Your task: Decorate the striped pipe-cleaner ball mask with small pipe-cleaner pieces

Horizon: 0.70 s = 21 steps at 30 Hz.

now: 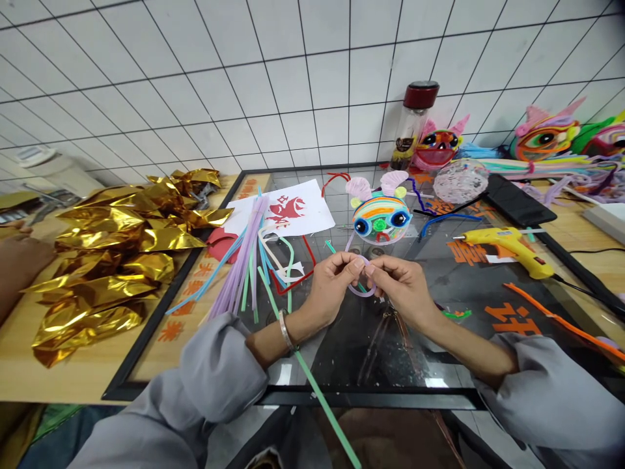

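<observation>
We list first a lilac stem (362,295), soft and matte, curled into a small loop above the dark glass tabletop (439,277); the left hand (329,284), thumb and forefinger pinched together on the loop; the right hand (403,286), closed on the same loop from the other side with thumb and fingertips; just beyond both, a striped ornament (381,215) with rounded lilac ears and bulging blue eyes; left of it, a white sheet (315,208) with a red design, partly covered by a bundle (244,260) of slender lilac, blue and green stems; one long green stem (319,387), passing beneath the left forearm and out past the near edge; farther left, gold foil (112,247), glossy and sharply creased, with another person's arm (19,273) beside it; on the right we count a yellow glue gun (512,247), hard and smooth, with black cord; an orange stem (561,317), lying aslant; a flat black phone (520,198); a wrinkled clear ball (461,181); a bottle (410,130) with dark red lid, upright near the white tiled wall (327,78)
</observation>
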### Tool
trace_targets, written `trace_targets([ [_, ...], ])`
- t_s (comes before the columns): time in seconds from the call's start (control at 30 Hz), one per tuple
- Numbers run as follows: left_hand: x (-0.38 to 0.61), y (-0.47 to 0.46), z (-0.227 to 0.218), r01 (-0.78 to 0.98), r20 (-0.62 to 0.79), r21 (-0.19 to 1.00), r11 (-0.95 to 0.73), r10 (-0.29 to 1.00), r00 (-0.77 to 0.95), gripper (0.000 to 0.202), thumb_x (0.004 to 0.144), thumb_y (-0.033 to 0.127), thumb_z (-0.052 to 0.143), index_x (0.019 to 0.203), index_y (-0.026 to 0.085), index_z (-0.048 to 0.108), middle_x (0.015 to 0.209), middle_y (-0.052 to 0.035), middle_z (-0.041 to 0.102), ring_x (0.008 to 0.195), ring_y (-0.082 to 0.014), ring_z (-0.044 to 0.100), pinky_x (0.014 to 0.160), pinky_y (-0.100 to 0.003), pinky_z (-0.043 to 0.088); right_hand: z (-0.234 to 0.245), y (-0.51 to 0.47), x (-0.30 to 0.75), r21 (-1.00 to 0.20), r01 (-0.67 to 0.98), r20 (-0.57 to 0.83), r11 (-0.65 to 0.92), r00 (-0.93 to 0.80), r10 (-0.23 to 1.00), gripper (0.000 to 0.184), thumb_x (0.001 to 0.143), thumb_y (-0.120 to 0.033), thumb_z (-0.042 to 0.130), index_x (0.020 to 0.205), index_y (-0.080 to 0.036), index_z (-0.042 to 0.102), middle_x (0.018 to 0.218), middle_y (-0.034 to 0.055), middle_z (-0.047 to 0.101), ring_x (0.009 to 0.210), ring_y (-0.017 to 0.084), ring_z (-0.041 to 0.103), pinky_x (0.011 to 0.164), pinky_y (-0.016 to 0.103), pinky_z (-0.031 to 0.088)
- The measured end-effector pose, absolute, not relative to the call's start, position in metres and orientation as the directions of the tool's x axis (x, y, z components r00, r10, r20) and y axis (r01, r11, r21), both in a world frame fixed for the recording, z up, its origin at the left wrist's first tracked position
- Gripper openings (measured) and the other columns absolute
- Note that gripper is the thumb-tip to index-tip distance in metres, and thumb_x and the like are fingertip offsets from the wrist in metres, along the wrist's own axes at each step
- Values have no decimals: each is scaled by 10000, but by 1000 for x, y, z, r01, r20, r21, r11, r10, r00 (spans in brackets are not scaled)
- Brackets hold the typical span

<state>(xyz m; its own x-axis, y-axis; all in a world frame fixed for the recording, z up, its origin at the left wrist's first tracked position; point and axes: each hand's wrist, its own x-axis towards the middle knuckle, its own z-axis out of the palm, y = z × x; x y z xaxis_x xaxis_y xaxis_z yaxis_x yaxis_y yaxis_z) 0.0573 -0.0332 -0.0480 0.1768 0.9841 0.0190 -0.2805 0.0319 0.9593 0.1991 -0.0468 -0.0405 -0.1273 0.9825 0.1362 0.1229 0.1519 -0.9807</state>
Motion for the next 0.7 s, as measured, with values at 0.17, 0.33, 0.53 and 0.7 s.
trace_targets([
  [0.17,52,-31,-46,-225,79,974,-28,972,223,273,765,405,689,786,143,614,692,4,575,590,-79,461,580,-220,392,-32,-45,200,-992,87,86,96,-120,989,303,799,-375,589,579,-167,595,507,-27,498,467,79,413,460,219,331],
  [0.33,38,-25,-31,83,281,946,-314,919,278,166,840,314,621,847,158,677,809,-33,621,737,-120,551,691,-242,436,-25,-44,205,-985,124,97,122,-192,977,258,768,-344,593,580,-168,579,522,-38,446,500,77,381,483,220,302],
  [0.53,28,-17,-19,257,350,823,-507,809,473,147,834,246,623,783,151,723,739,-46,656,707,-131,584,678,-248,438,-28,-40,212,-931,285,145,226,-278,950,302,823,-356,544,600,-155,575,536,-34,439,521,77,376,499,217,293],
  [0.7,26,-19,-19,254,192,902,-351,849,492,166,796,279,648,760,124,695,647,-11,601,590,-90,504,554,-210,383,-30,-38,214,-886,353,202,300,-288,936,285,829,-353,566,644,-148,637,562,-16,514,552,94,437,519,219,341],
])
